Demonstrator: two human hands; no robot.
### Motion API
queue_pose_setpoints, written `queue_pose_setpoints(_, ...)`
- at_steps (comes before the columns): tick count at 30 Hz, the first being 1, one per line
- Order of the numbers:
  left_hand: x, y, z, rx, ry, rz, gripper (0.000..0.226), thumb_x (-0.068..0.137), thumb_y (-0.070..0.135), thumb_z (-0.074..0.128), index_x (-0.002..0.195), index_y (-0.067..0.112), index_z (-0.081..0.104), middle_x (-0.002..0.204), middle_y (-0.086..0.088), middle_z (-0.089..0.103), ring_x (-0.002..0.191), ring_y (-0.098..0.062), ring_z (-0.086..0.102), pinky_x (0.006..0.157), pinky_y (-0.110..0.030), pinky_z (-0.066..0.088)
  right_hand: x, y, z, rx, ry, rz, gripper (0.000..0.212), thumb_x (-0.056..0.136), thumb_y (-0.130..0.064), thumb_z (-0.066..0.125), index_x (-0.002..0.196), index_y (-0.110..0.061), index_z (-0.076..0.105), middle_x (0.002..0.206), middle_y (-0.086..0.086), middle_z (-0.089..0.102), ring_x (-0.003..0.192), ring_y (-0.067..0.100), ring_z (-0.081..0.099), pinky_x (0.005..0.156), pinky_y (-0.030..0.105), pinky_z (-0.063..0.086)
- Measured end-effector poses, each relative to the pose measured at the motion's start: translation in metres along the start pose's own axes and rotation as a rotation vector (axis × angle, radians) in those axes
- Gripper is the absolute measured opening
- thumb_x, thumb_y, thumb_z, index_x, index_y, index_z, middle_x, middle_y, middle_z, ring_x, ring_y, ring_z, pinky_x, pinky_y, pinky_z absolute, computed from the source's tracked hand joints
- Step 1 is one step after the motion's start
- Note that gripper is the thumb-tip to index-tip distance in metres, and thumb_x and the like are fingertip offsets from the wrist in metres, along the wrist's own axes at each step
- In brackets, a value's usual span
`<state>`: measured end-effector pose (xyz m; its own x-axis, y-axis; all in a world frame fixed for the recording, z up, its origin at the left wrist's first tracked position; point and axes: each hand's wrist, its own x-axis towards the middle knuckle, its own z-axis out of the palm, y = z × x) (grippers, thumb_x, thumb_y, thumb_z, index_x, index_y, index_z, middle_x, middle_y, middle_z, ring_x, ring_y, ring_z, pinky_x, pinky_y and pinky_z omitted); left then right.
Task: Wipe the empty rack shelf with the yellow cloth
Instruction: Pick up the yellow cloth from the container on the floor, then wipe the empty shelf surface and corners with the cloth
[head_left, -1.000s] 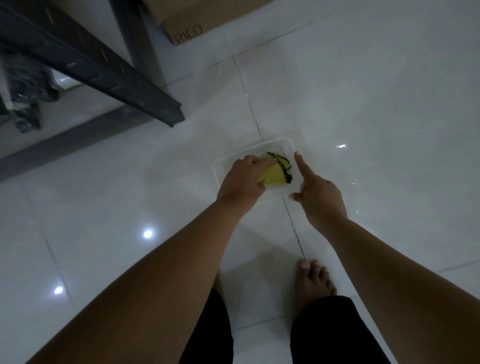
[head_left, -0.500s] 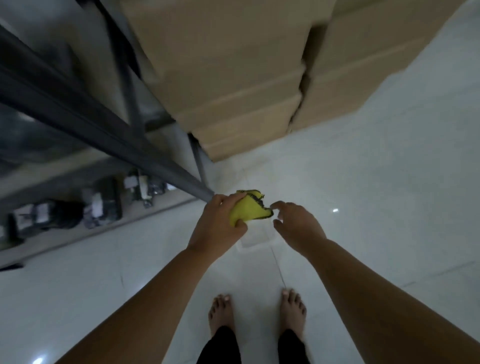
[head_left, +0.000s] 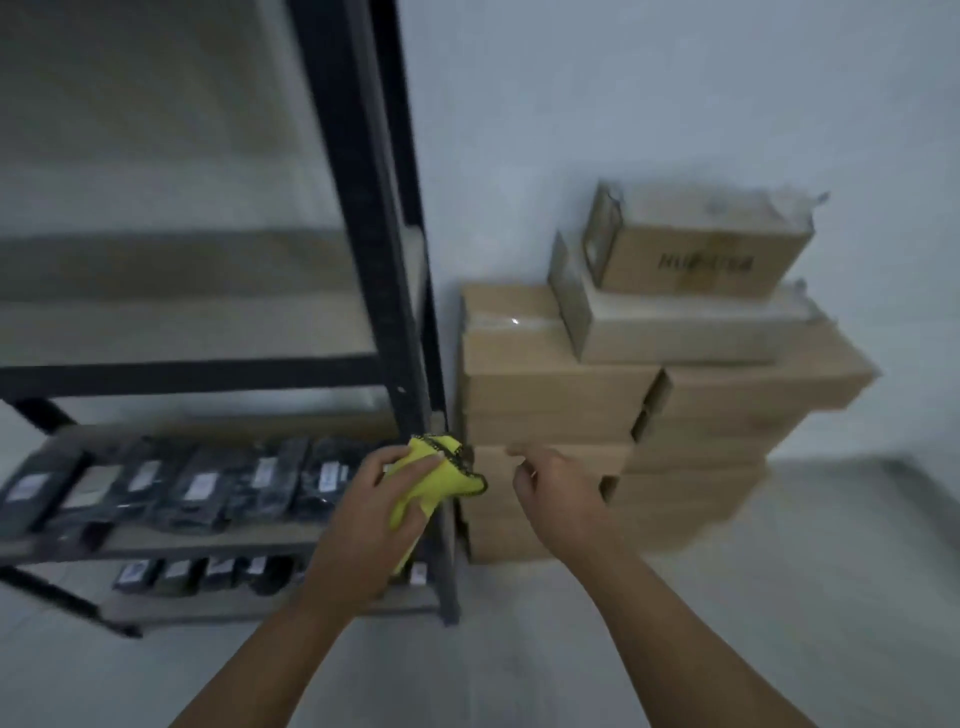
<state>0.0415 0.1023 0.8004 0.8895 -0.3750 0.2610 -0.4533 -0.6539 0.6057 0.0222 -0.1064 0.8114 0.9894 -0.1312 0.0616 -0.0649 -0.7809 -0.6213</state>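
My left hand grips the folded yellow cloth, which has a dark stitched edge, in front of the rack's black corner post. My right hand hovers just right of the cloth with fingers loosely curled and nothing in it. The empty rack shelf, a pale board with a black front rail, lies above and left of both hands. The frame is motion-blurred.
Lower shelves hold several dark packaged items with white labels. A stack of cardboard boxes stands against the white wall right of the rack. Pale tiled floor spreads below my arms.
My view has swung up from the floor to the rack and boxes. My left hand lifted the cloth out of the white tray on the floor, and my right hand rose alongside.
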Motion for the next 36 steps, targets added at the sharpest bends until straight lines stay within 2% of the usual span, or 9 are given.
queue_pose_setpoints(4, 0.002, 0.015, -0.074, -0.023, 0.227, -0.003, 0.050, 0.085, 0.011, 0.053, 0.125, 0.042, 0.053, 0.132, 0.006, 0.040, 0.117, -0.007, 0.041, 0.093, -0.020, 0.035, 0.018, -0.078, -0.036, 0.102, 0.193, -0.182, 0.026, 0.090, -0.014, 0.049, 0.112, -0.017, 0.062, 0.087, 0.004, 0.065, 0.079, 0.022, 0.058, 0.066, 0.026, 0.037)
queue_pose_setpoints(6, 0.008, 0.015, -0.102, -0.060, 0.301, 0.005, 0.053, 0.085, 0.006, 0.055, 0.121, 0.045, 0.054, 0.130, 0.007, 0.041, 0.115, -0.006, 0.044, 0.091, -0.016, 0.036, 0.031, -0.111, -0.042, 0.141, 0.266, -0.277, 0.026, 0.089, -0.014, 0.050, 0.113, -0.019, 0.060, 0.089, -0.001, 0.060, 0.080, 0.013, 0.052, 0.071, 0.023, 0.036)
queue_pose_setpoints(10, 0.030, 0.005, -0.151, -0.067, 0.361, 0.029, 0.056, 0.084, 0.008, 0.061, 0.118, 0.051, 0.048, 0.126, 0.014, 0.040, 0.110, 0.002, 0.042, 0.087, -0.004, 0.030, 0.061, -0.159, -0.039, 0.120, 0.426, -0.370, 0.037, 0.090, -0.023, 0.053, 0.127, -0.021, 0.047, 0.119, -0.002, 0.055, 0.107, 0.015, 0.053, 0.085, 0.023, 0.038)
queue_pose_setpoints(13, 0.052, -0.006, -0.177, -0.098, 0.351, 0.074, 0.053, 0.084, 0.017, 0.065, 0.119, 0.053, 0.047, 0.125, 0.014, 0.041, 0.110, 0.003, 0.041, 0.089, -0.003, 0.027, 0.079, -0.181, -0.031, 0.098, 0.534, -0.393, 0.058, 0.090, -0.028, 0.055, 0.141, -0.029, 0.028, 0.139, -0.003, 0.042, 0.125, 0.012, 0.041, 0.100, 0.024, 0.035)
queue_pose_setpoints(18, 0.088, -0.030, -0.195, -0.134, 0.258, 0.135, 0.054, 0.078, 0.030, 0.073, 0.124, 0.047, 0.050, 0.126, 0.019, 0.038, 0.112, 0.003, 0.039, 0.093, -0.015, 0.030, 0.103, -0.206, -0.015, 0.100, 0.633, -0.357, 0.079, 0.090, -0.029, 0.056, 0.143, -0.044, 0.000, 0.158, -0.003, 0.009, 0.141, 0.006, 0.013, 0.107, 0.024, 0.024)
queue_pose_setpoints(22, 0.113, -0.056, -0.195, -0.162, 0.208, 0.186, 0.051, 0.082, 0.026, 0.070, 0.120, 0.051, 0.049, 0.124, 0.021, 0.038, 0.109, 0.006, 0.039, 0.084, 0.001, 0.027, 0.117, -0.214, -0.005, 0.233, 0.614, -0.277, 0.075, 0.094, -0.022, 0.051, 0.138, -0.045, -0.004, 0.157, -0.004, 0.014, 0.135, -0.007, 0.008, 0.100, 0.002, 0.015)
queue_pose_setpoints(25, 0.135, -0.070, -0.192, -0.183, 0.144, 0.214, 0.047, 0.084, 0.028, 0.067, 0.123, 0.049, 0.051, 0.126, 0.020, 0.038, 0.111, 0.003, 0.040, 0.083, 0.000, 0.029, 0.119, -0.213, 0.001, 0.277, 0.629, -0.244, 0.075, 0.093, -0.017, 0.052, 0.140, -0.042, 0.000, 0.155, -0.002, 0.019, 0.132, -0.009, 0.011, 0.092, -0.011, 0.011)
queue_pose_setpoints(30, 0.175, -0.065, -0.170, -0.142, -0.041, 0.298, 0.046, 0.089, 0.025, 0.060, 0.130, 0.042, 0.049, 0.134, 0.008, 0.037, 0.119, -0.010, 0.037, 0.096, -0.023, 0.033, 0.115, -0.215, -0.005, 0.322, 0.550, -0.224, 0.076, 0.093, -0.016, 0.053, 0.132, -0.058, 0.003, 0.150, -0.014, 0.026, 0.138, 0.007, 0.028, 0.110, 0.026, 0.031)
queue_pose_setpoints(36, 0.186, -0.070, -0.120, 0.186, -0.453, 0.594, 0.029, 0.098, 0.026, 0.042, 0.116, 0.020, 0.064, 0.152, 0.003, 0.031, 0.141, -0.021, 0.021, 0.113, -0.039, 0.024, 0.110, -0.220, -0.010, 0.258, 0.523, -0.148, 0.075, 0.093, -0.022, 0.053, 0.125, -0.062, -0.002, 0.132, -0.026, 0.025, 0.118, -0.003, 0.031, 0.090, 0.011, 0.029)
